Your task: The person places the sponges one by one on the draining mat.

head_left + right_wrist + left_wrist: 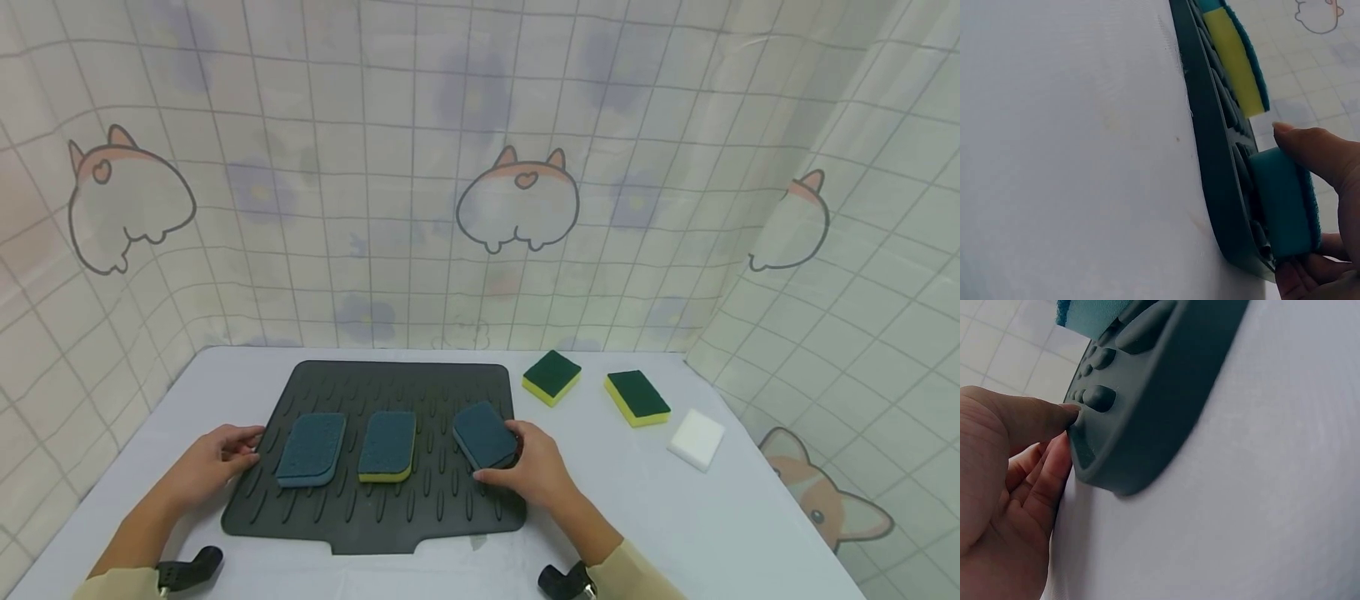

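A dark grey ridged draining mat [345,525] lies on the white table, with three sponges in a row on it. The left sponge [311,447] is blue, and the middle sponge [387,442] has a yellow base under a dark blue scouring top. My right hand [536,467] holds the right blue sponge [483,433] by its sides, thumb at one edge and fingers at the opposite one; it sits turned askew on the mat. My left hand [210,467] pinches the mat's left edge, thumb on the rim [1085,440] and fingers beneath it.
Right of the mat lie two yellow sponges with dark green tops, one nearer the mat [551,377] and one farther right [637,398]. A white sponge block [696,439] lies beyond them. A patterned curtain [420,275] hangs behind the table and along both sides.
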Available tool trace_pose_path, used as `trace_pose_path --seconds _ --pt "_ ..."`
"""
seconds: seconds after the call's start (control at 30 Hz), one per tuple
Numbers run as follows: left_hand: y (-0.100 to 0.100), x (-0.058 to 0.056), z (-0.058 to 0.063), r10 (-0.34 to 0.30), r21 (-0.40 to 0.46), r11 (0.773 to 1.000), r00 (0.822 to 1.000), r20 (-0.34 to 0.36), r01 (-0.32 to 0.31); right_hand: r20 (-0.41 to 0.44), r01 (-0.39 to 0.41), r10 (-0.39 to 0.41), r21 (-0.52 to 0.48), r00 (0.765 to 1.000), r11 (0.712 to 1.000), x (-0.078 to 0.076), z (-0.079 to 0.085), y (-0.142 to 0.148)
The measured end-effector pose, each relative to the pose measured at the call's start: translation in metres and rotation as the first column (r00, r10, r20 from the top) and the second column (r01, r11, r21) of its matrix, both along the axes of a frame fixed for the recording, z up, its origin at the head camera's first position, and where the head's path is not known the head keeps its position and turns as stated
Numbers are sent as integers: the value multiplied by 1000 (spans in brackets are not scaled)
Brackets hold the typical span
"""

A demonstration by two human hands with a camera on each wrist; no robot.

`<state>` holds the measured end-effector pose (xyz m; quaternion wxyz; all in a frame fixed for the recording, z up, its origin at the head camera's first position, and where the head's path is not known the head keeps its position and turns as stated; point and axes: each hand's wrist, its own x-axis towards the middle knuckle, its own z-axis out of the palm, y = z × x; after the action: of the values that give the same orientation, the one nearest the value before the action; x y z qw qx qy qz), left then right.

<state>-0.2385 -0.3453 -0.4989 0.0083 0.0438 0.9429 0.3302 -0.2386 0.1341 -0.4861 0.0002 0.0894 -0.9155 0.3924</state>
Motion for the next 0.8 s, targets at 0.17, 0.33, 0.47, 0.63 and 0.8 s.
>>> trace_pose_path --seconds 0.17,0.33,0.47,0.63,0.8 --pt "-1 0 -1 -3 2 1000 1000 0 3 20 -10 9 18 1000 1000 4 2 0" --pt "-2 0 -1 -12 4 1000 1000 -4 12 33 -29 28 17 999 999 7 2 0" --pt "-2 1 0 -21 15 1000 1000 0 21 48 -44 45 -8 998 999 8 2 0" --pt "-3 2 1 -25 23 999 1000 10 25 42 -48 50 -33 998 998 8 1 -1" --pt "-2 2 1 -23 24 999 1000 15 23 45 -55 59 -77 997 995 10 1 -3"
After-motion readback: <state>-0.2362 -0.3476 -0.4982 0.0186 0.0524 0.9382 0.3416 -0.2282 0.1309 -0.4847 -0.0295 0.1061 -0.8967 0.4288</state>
